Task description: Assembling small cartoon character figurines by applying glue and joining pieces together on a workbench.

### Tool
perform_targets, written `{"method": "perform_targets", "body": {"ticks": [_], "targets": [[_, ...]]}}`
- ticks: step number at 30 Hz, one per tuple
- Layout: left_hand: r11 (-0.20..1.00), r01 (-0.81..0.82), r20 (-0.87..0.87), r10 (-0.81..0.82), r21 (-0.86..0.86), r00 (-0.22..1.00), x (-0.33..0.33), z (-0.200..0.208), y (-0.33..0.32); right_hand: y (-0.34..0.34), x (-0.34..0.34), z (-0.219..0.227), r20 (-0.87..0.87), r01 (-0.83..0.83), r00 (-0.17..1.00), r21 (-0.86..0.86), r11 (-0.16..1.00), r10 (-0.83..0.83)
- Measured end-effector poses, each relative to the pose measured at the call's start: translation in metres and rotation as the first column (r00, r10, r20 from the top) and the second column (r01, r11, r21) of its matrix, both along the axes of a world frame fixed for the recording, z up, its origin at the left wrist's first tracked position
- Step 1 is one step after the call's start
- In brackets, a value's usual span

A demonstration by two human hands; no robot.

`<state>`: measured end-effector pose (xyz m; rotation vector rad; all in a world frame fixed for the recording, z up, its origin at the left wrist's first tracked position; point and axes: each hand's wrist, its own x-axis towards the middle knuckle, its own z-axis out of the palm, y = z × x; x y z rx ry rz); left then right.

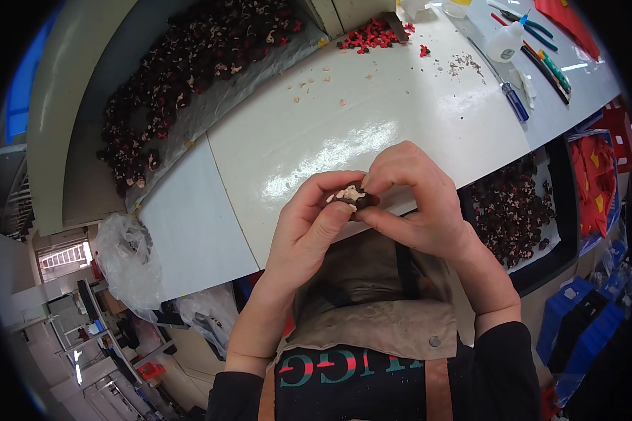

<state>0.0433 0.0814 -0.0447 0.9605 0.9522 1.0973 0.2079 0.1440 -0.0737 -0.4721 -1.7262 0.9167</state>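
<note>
Dark brown, lumpy and cream-patched: gripping this small piece [352, 197] with both hands [421, 200], near glossy white worktop [281, 130].

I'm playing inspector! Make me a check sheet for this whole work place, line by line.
Surface: glossy white tabletop, pale crumbs scattered on its far part.
Job's things: small dark-brown piece with pale patches, held; heap of dark pieces, far left; small red pieces, far edge.
Clutter: blue-handled screwdriver, pliers, white squeeze bottle, far right.
Grips: left grip and right grip both hold the brown piece.
Cables: nothing seen.
Surroundings: black tray of dark pieces, right; clear plastic bag, left.
</note>
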Motion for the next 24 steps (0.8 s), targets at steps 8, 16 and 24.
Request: {"method": "perform_targets", "body": {"ticks": [8, 16, 24], "targets": [[1.0, -0.008, -0.118, 0.005, -0.023, 0.993, 0.005, 0.009, -0.001, -0.005, 0.002, 0.005, 0.025, 0.022, 0.999, -0.022, 1.0, -0.022], [1.0, 0.015, -0.023, -0.016, -0.023, 1.0, 0.003, 0.009, -0.004, -0.009, 0.003, 0.006, 0.048, 0.03, 0.998, -0.049, 0.998, -0.027], [0.999, 0.033, -0.036, -0.034, -0.015, 0.999, 0.003, 0.01, -0.006, -0.011, 0.004, 0.007, 0.043, 0.026, 0.999, -0.042, 0.999, -0.024]]}}
